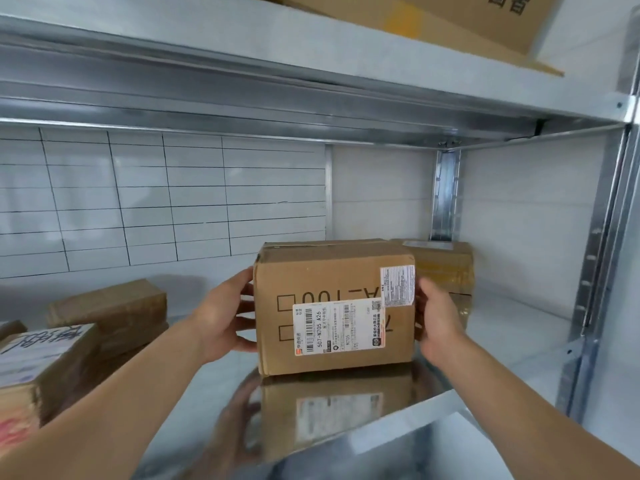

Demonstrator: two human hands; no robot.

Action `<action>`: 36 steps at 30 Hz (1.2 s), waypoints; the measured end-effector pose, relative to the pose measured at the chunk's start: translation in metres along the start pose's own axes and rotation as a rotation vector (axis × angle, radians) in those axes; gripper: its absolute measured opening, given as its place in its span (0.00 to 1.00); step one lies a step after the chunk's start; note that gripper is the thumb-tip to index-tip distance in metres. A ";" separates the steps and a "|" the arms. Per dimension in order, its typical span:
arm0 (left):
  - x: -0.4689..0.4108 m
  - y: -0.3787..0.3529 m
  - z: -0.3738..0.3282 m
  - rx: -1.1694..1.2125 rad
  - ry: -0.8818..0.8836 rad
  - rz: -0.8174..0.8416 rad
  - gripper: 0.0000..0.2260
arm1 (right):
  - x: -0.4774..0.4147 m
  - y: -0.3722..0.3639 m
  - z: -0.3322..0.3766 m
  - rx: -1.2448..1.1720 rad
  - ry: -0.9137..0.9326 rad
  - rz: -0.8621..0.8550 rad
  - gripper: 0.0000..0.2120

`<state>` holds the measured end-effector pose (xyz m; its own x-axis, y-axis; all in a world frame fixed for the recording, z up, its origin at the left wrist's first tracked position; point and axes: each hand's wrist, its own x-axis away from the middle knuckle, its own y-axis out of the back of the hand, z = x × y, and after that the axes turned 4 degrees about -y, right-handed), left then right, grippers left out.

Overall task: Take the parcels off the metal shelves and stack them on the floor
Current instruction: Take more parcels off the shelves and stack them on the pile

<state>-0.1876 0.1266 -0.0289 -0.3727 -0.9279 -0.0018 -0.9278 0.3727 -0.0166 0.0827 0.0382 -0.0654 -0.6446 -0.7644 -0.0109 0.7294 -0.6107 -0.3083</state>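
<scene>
Our left hand (225,315) and right hand (437,323) clamp opposite ends of the labelled parcel (332,306), squeezing it so it can lift off the metal shelf (512,344). It seems to rest there, though the reflection blurs contact. A second parcel (446,265) sits behind the right hand, and more boxes (110,306) lie left of the left hand.

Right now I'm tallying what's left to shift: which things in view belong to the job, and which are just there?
Job: labelled parcel, gripped by left hand and right hand; parcel behind it; handwritten parcel; plain parcel at left; top-shelf carton; metal shelf.
Just there: tiled wall; plain white wall.
</scene>
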 end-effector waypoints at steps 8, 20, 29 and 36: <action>0.020 0.006 0.011 -0.143 -0.045 -0.051 0.28 | 0.015 -0.008 0.006 0.040 0.019 0.132 0.27; 0.090 0.055 0.000 0.021 -0.287 -0.350 0.31 | 0.058 -0.073 -0.019 -0.250 0.054 0.260 0.28; 0.159 0.103 0.017 0.114 -0.296 -0.351 0.28 | 0.122 -0.113 -0.031 -0.269 0.114 0.283 0.17; 0.222 0.136 0.028 0.138 -0.329 -0.424 0.27 | 0.187 -0.129 -0.045 -0.310 0.095 0.252 0.19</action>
<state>-0.3963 -0.0286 -0.0600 0.0782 -0.9574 -0.2779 -0.9765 -0.0174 -0.2149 -0.1421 -0.0164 -0.0707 -0.4832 -0.8509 -0.2059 0.7730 -0.3043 -0.5566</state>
